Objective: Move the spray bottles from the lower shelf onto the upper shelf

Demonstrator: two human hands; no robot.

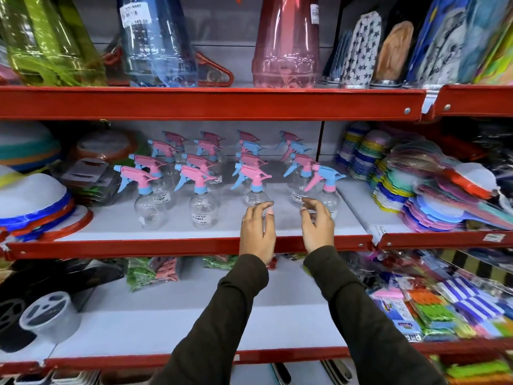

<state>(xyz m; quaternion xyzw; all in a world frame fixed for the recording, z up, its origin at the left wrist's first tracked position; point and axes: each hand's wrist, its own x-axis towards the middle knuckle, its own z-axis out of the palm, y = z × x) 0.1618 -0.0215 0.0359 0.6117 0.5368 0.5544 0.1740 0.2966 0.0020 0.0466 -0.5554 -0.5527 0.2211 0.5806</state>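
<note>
Several clear spray bottles with pink and blue trigger heads stand in rows on the middle shelf [166, 247]. My left hand [256, 230] hovers open just in front of a pink-headed spray bottle [254, 184], fingers spread and near its base. My right hand [317, 226] is open too, fingers curled close to a blue-headed spray bottle [327, 187] at the right end of the front row. Neither hand grips anything. The shelf below [249, 323] has bare white space in its middle.
The top shelf [211, 102] holds tall green, blue and pink plastic bottles and red hangers. Stacked bowls sit left of the spray bottles, coloured plastic items to the right. The bottom shelf carries packets of clips, sponges and a grey lidded tub.
</note>
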